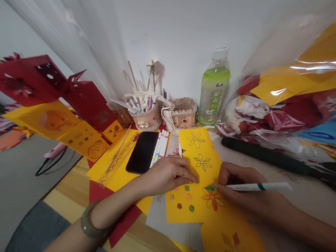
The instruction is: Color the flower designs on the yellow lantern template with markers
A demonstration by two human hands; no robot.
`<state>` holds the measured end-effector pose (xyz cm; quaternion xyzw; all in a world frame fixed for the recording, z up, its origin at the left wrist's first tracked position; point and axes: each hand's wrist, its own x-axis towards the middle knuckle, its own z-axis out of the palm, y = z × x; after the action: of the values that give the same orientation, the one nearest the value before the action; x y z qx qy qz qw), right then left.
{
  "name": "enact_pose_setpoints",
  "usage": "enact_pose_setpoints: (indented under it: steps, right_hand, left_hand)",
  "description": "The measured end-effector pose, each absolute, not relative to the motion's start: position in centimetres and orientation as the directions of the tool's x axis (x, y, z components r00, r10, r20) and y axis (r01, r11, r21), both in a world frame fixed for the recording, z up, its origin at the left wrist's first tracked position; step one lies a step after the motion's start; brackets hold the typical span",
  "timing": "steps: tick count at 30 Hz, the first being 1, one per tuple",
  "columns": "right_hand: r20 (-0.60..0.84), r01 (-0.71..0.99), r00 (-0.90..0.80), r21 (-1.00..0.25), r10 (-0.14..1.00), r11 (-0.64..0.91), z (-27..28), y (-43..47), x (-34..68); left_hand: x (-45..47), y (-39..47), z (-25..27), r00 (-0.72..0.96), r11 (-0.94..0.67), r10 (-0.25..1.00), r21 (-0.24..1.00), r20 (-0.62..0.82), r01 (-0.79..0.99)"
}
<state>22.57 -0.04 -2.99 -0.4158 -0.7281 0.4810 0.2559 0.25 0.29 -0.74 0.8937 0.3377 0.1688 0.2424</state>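
Colouring a flower seems the step in hand. R hand (242,199) is closed on a green-banded marker (258,187), thumb and fingers together round the barrel near the tip, the other end sticking out to the R of the grip. Yellow card (176,216) lies flat under and L of that grip; the orange-petalled flower (213,200) is right beside the fingertips, w/ a green patch at its top. Two outlined flowers sit farther from the grip, up the card; another is nearer the wearer. L hand (171,173) rests on the card just across from the R grip, fingers bent, prob. bracing it; can't tell if it pinches anything, as the palm side is hidden. Row of white markers (160,145) and phone (142,152) lie just beyond the L hand.

Next move prob. calls for a steady card and small, light strokes, tip kept inside the petal line; wet ink could smear under a dragging hand.

Hard to make out: marker tip, mostly lost behind R fingers at this angle; R forearm and card's near end, both blurry. Nearest flower is cut off by the bottom edge. Bag contents (291,82), far R of the grip, are jumbled behind shiny plastic.
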Motion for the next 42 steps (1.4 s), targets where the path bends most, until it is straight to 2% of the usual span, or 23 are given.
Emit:
enact_pose_setpoints:
  steps: [18, 26, 42]
  right_hand:
    - [-0.036, 0.362, -0.566, -0.909, 0.824, 0.209, -2.85, 0.26, 22.73]
    - [-0.028, 0.389, -0.568, -0.890, 0.822, 0.239, -2.74, 0.13, 22.84]
    - [-0.044, 0.355, -0.543, -0.917, 0.839, 0.182, -2.36, 0.11, 22.39]
  left_hand:
    - [0.15, 0.30, -1.05, 0.723, -0.683, 0.665, 0.546, 0.189, 0.485]
    - [-0.03, 0.29, -1.20, 0.717, -0.670, 0.676, 0.547, 0.170, 0.502]
    - [0.01, 0.20, -1.09, 0.718, -0.671, 0.675, 0.545, 0.169, 0.503]
